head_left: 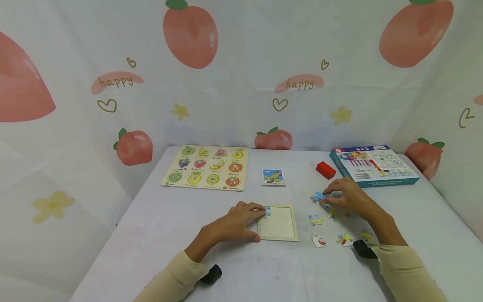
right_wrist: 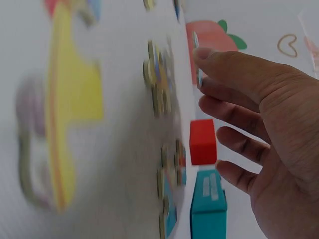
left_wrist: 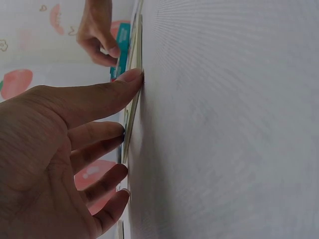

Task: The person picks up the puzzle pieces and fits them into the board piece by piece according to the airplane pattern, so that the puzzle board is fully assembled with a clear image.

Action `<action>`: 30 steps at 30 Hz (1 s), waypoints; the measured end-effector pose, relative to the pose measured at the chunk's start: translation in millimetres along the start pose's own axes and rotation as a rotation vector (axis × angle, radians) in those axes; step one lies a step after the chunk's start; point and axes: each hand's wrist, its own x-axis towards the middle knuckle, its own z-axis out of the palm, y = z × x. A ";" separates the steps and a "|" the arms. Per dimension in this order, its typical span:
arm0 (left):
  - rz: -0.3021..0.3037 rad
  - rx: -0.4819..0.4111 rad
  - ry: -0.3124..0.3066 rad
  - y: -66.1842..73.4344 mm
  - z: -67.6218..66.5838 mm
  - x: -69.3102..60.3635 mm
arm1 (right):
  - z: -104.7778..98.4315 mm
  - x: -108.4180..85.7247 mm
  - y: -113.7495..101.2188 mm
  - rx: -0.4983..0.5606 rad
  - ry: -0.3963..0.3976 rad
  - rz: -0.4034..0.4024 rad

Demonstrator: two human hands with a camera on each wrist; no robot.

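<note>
My left hand (head_left: pixel 239 220) rests at the left side of a small wooden puzzle tray (head_left: pixel 296 226). Its thumb touches the near left corner, and its fairly straight fingers reach the upper left, beside a blue puzzle piece (head_left: pixel 268 212) inside the frame. In the left wrist view, the thumb lies against the tray's edge (left_wrist: pixel 132 117). Right of the tray, my right hand (head_left: pixel 349 197) pinches a blue jigsaw piece (head_left: pixel 318 196) between thumb and index finger, raised above the table in the right wrist view. Loose jigsaw pieces (head_left: pixel 315 219) lie below and around that hand.
Behind the tray lies a small airplane picture card (head_left: pixel 273 177). A fruit board (head_left: pixel 205 167) is at the back left. A red block (head_left: pixel 325 170) stands beside a flat teal box (head_left: pixel 377 165) at the back right. A peach-print curtain (head_left: pixel 234 92) borders the table.
</note>
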 end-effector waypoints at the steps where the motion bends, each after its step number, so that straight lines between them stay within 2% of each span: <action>1: -0.001 0.001 0.000 0.1 0.0 0.2 | 0.4 0.6 -2.0 0.000 0.006 -0.013; 11: -0.015 0.008 -0.008 0.6 0.7 0.8 | 11.3 3.5 -23.7 0.049 0.009 -0.097; 19: -0.017 0.011 -0.007 1.8 -0.2 0.2 | 24.4 12.9 -46.4 0.063 -0.065 -0.149; 30: -0.007 0.023 -0.007 1.1 -0.9 0.1 | 43.0 24.6 -72.9 0.004 -0.131 -0.224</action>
